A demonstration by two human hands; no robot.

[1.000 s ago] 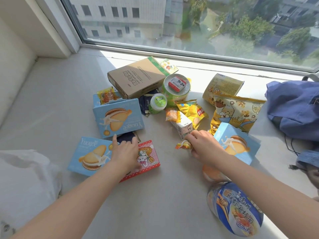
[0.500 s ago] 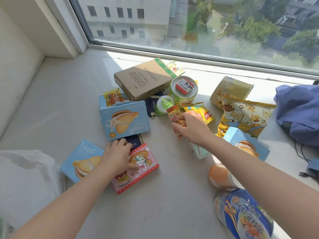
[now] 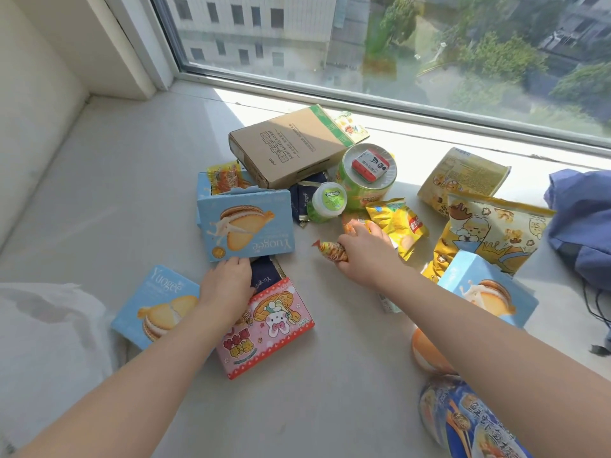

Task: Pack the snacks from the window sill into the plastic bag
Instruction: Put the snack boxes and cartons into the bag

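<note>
Snacks (image 3: pixel 244 226) cover the window sill (image 3: pixel 115 193) and the white plastic bag (image 3: pixel 39 342) slumps at my far left, cut off, mouth not visible, so I reckon packing's barely started. Left hand (image 3: pixel 228 289) lies over a dark sachet (image 3: pixel 264 277) by the pink box (image 3: pixel 271 328), can't tell if it's gripping. Right hand (image 3: pixel 363 256) is curled round a small orange packet (image 3: pixel 332 251) that next needs carrying over to the bag.

Carton (image 3: pixel 291 147) sits behind biscuit box (image 3: pixel 244 223) (plastic bag (image 3: pixel 43 342) far left).
</note>
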